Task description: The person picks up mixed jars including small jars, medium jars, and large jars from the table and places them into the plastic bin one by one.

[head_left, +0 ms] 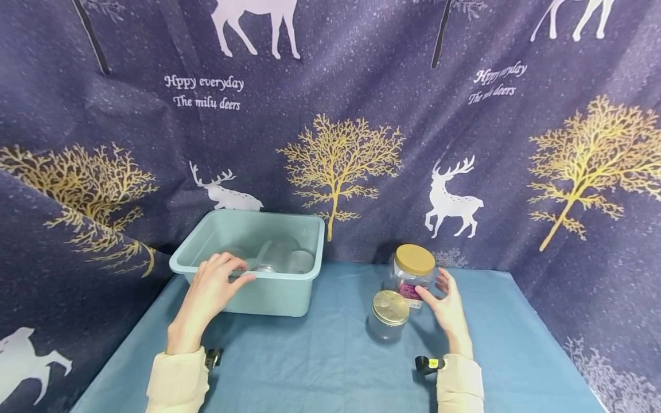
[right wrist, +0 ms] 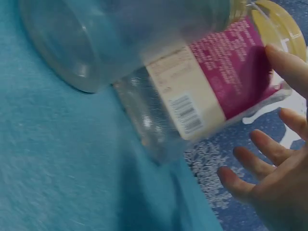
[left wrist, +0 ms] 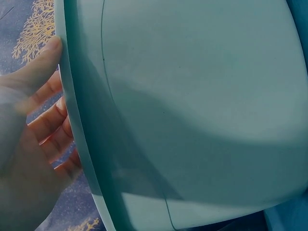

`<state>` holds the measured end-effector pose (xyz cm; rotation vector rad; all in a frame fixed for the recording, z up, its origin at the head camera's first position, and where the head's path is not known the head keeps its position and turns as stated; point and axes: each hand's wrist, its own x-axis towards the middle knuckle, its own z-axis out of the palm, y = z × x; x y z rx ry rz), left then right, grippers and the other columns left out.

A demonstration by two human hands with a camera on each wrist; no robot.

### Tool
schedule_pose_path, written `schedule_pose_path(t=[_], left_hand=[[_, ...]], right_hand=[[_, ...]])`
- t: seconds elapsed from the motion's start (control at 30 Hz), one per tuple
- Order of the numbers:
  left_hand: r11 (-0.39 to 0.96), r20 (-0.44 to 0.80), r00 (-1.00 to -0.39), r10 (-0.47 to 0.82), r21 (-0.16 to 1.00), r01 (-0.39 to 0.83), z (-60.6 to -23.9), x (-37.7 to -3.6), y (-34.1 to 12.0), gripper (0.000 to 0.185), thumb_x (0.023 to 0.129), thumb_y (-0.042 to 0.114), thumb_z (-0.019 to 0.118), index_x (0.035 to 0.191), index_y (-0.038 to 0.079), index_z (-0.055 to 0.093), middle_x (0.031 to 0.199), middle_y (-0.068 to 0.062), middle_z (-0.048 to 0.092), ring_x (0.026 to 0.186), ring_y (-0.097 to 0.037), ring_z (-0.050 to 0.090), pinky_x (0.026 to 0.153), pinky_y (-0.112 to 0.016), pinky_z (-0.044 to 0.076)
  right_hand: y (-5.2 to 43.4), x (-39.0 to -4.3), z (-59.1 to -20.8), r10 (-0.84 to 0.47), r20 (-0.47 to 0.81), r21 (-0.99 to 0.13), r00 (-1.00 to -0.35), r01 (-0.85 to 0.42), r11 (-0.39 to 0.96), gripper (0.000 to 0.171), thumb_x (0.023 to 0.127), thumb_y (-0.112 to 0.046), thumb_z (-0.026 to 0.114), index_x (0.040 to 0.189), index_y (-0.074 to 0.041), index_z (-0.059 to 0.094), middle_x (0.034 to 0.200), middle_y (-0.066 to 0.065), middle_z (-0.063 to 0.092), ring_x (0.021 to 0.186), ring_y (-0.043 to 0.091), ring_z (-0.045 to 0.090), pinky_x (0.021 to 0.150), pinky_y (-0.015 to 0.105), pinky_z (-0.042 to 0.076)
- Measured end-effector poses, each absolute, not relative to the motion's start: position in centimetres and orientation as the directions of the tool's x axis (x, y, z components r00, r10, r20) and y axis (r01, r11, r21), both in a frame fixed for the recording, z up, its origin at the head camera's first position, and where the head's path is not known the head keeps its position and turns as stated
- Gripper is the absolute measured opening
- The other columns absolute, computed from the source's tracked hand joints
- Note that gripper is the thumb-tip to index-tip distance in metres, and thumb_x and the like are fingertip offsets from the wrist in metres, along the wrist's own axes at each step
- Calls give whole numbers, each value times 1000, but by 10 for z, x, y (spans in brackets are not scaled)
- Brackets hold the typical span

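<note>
A teal plastic bin point(head_left: 289, 298) stands at the back left of the blue table and holds several clear jars point(head_left: 279, 255). My left hand point(head_left: 227, 269) rests on its front rim, fingers lying over the edge and thumb on the outer wall. In the left wrist view the bin's wall point(left wrist: 192, 120) fills the frame, with the left hand point(left wrist: 33, 125) fairly straight beside the rim. A tall clear jar point(head_left: 411, 281) with a gold lid and pink label stands right of centre. My right hand point(head_left: 439, 292) is spread beside it, thumb touching the label. A shorter gold-lidded jar point(head_left: 388, 315) stands just in front of it. The right wrist view shows the tall jar point(right wrist: 207, 96), the short jar point(right wrist: 96, 38) and the spread right hand point(right wrist: 269, 159).
A dark blue curtain point(head_left: 361, 115) printed with deer and golden trees closes off the back and both sides. The blue tablecloth point(head_left: 320, 367) covers the table, which narrows toward the curtain on the left and right.
</note>
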<state>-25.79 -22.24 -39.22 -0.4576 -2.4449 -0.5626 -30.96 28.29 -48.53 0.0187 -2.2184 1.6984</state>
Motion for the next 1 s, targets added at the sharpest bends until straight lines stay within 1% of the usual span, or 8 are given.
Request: schedule_pose_path(t=[0.13,0.33,0.53,0.7,0.87,0.93,1.0], left_hand=[[853,614,-765,192,281,439,-391,-258,-223,21,80,27,81,92,13,70,96,-2,64,91,-26,54,78,-43,36],[855,615,-765,189,280,437,-391,-257,-223,20,80,27,81,90,14,69,95,-2,64,90,-26,54,79,-44,37],[853,610,-771,181,293,432,-393,-256,-221,20,80,27,81,90,14,69,96,-2,64,91,-26,54,78,-43,36],[854,605,-775,182,294,430,-392,-257,-222,21,81,28,81,91,14,69,96,-2,64,91,-26,54,78,-43,36],[858,597,-780,190,285,427,-392,-258,-221,21,82,30,80,91,14,69,97,-2,64,92,-26,54,79,-43,36],[860,593,-783,190,285,424,-392,-258,-221,21,82,30,80,92,14,70,97,-2,64,92,-26,54,80,-43,36],[859,593,-783,186,288,422,-392,-257,-221,22,82,30,80,92,14,70,97,-3,64,92,-26,54,80,-44,37]], right_hand=[[278,-315,-492,190,261,-946,-947,-211,248,88,86,-12,77,153,-5,20,144,29,32,134,42,33,105,55,32],[274,-320,-501,177,243,-958,-954,-206,201,93,84,-9,77,154,-5,17,147,30,27,135,41,31,106,55,30],[274,-320,-501,154,241,-957,-958,-208,204,94,84,-7,77,155,-6,14,146,29,31,135,38,32,105,53,30],[274,-324,-498,110,243,-946,-964,-210,248,96,85,-12,78,155,-6,12,147,26,34,135,35,33,106,51,29],[282,-332,-496,51,231,-950,-972,-214,227,98,85,-11,78,156,-10,10,146,23,35,133,32,34,109,49,25],[284,-336,-495,11,227,-951,-974,-219,216,100,84,-9,78,156,-13,9,146,20,36,131,29,36,109,47,23],[287,-340,-494,-37,227,-948,-973,-230,219,101,83,-8,79,156,-16,10,144,17,39,127,25,40,109,43,24]])
